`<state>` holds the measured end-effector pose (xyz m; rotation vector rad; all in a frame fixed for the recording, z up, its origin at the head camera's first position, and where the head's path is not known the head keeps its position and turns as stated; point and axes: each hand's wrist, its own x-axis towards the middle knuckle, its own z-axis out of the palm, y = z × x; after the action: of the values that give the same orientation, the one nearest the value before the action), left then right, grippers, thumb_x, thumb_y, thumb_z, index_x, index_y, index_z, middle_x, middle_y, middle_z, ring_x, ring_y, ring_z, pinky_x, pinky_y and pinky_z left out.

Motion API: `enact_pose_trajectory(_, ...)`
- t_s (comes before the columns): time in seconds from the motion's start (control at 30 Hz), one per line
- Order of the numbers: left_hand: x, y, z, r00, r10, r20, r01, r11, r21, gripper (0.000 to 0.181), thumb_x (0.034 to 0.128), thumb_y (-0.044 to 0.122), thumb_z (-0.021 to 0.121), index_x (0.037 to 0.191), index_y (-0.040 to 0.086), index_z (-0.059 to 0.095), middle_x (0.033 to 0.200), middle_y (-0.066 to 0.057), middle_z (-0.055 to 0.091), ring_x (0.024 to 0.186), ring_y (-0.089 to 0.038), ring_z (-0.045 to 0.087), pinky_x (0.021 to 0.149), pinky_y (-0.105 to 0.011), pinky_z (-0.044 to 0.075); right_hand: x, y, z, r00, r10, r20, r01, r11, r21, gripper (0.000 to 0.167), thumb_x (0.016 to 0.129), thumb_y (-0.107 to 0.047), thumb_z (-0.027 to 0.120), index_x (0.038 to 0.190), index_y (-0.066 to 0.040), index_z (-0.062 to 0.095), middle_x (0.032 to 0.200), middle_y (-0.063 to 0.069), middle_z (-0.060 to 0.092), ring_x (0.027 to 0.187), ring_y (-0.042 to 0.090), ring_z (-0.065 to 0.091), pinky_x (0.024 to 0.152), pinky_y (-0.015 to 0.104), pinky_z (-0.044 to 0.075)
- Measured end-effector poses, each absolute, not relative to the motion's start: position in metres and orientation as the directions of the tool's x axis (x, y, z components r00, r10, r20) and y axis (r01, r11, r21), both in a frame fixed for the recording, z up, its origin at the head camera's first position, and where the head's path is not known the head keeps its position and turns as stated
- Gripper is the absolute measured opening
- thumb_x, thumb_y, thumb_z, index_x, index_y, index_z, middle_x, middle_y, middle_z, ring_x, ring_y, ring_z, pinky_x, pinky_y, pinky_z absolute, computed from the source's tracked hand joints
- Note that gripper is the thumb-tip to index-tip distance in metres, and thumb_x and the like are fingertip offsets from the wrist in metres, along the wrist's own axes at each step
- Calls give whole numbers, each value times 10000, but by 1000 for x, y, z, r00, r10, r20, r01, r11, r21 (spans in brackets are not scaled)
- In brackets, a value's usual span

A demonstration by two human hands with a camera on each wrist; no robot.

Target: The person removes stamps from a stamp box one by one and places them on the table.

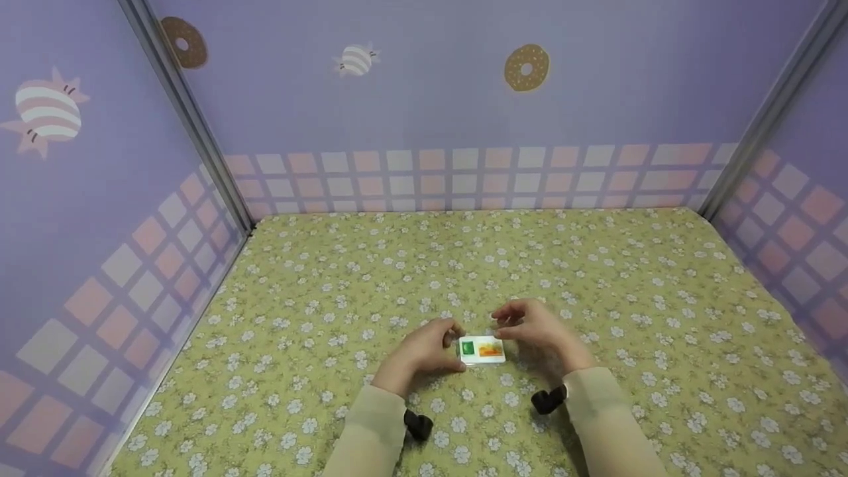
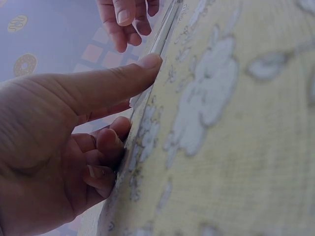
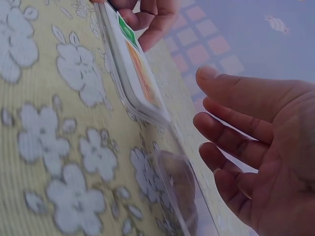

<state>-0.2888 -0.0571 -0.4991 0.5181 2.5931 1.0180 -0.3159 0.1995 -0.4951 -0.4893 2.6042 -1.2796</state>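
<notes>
A small, flat white rectangular case (image 1: 490, 349) lies low over the flowered cloth. Its upper face carries a green square and an orange patch, and a clear rim runs round its rounded edge (image 3: 130, 73). My left hand (image 1: 424, 348) holds the left end, with the thumb (image 2: 140, 66) along the near edge and a finger at the far side. To the right, my right hand (image 1: 540, 331) hovers with fingers loosely bent. In the right wrist view a gap shows between those fingers and the case. Part of the left end is hidden by the left hand.
Flowered yellow-green cloth (image 1: 318, 298) covers the table. Purple panels with tile, candy and doughnut prints enclose it at the back (image 1: 430, 106), left (image 1: 86, 218) and right (image 1: 815, 218). Black straps (image 1: 417, 424) sit at the wrists.
</notes>
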Motion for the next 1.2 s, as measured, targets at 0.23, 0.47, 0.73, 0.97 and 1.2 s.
enact_pose_trajectory(0.23, -289, -58, -500, -888, 432, -161, 204, 681, 704, 517, 800, 254, 901, 1245, 204, 645, 1039, -6, 582, 893, -192, 544, 795, -401, 470, -315, 191, -492, -904, -424, -49, -232, 583, -778, 310, 885, -129, 800, 1167, -21, 729, 1066, 138, 731, 928, 191, 657, 821, 365, 544)
enact_pose_trajectory(0.47, -289, -57, -497, -888, 427, -173, 193, 686, 702, 521, 803, 259, 896, 1256, 213, 643, 1066, 0, 584, 923, -195, 551, 823, -410, 480, -315, 187, -492, -897, -433, -91, -214, 605, -767, 302, 848, -82, 821, 1129, -4, 744, 1069, 135, 745, 921, 193, 680, 847, 390, 567)
enact_pose_trajectory(0.73, -287, -57, -498, -888, 423, -180, 190, 694, 695, 520, 804, 266, 898, 1256, 220, 645, 1050, 7, 575, 910, -192, 540, 806, -396, 464, -314, 190, -497, -895, -429, -123, -179, 598, -781, 306, 809, -45, 842, 1103, -6, 763, 1077, 150, 760, 957, 233, 718, 885, 423, 584)
enact_pose_trajectory(0.97, -287, -58, -499, -889, 426, -168, 198, 689, 697, 520, 797, 259, 900, 1251, 222, 647, 1034, 7, 574, 885, -188, 532, 781, -383, 455, -313, 192, -499, -894, -426, -141, -175, 621, -764, 274, 806, -44, 852, 1071, -31, 781, 1028, 119, 763, 897, 191, 699, 847, 398, 577)
enact_pose_trajectory(1.2, -287, -58, -499, -890, 421, -175, 190, 691, 698, 521, 803, 265, 898, 1256, 230, 643, 1040, 9, 572, 894, -190, 534, 792, -386, 457, -313, 191, -499, -898, -411, -153, -156, 625, -765, 225, 813, -51, 848, 1031, -53, 793, 994, 98, 764, 865, 169, 685, 811, 367, 568)
